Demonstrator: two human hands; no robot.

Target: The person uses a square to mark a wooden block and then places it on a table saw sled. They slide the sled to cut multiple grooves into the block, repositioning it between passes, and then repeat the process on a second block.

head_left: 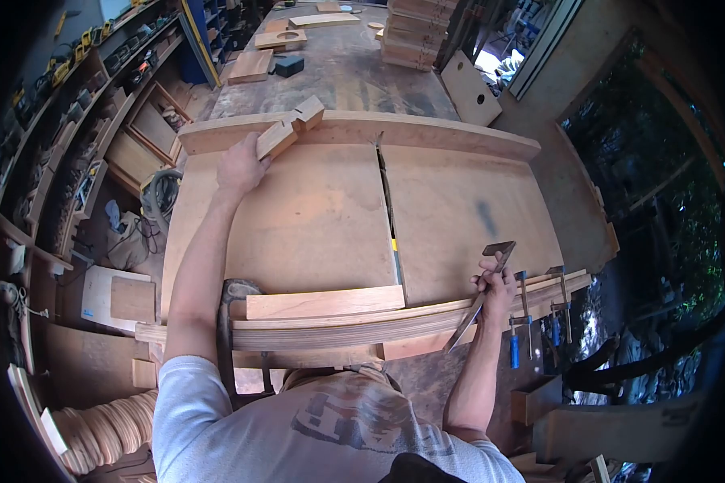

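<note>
My left hand (pixel 243 165) is closed on a notched wooden block (pixel 292 129), which lies slanted over the raised back rail (pixel 354 129) of a plywood board (pixel 306 217). At the right, my right hand (pixel 495 288) grips a try square (pixel 466 320), its short head up and its long arm slanting down to the left over the front edge. A short loose strip of wood (pixel 322 303) lies by the front edge, beside long laminated strips (pixel 354 334). A dark slot (pixel 388 197) splits the board in two.
Clamps (pixel 522 310) hold the front strips at the right, and a large clamp (pixel 232 322) stands at the left. Behind the rail, the long bench (pixel 354 80) bears wood pieces (pixel 250 67), a dark block (pixel 289 66) and a stack of wood (pixel 415 36). Shelves line the left.
</note>
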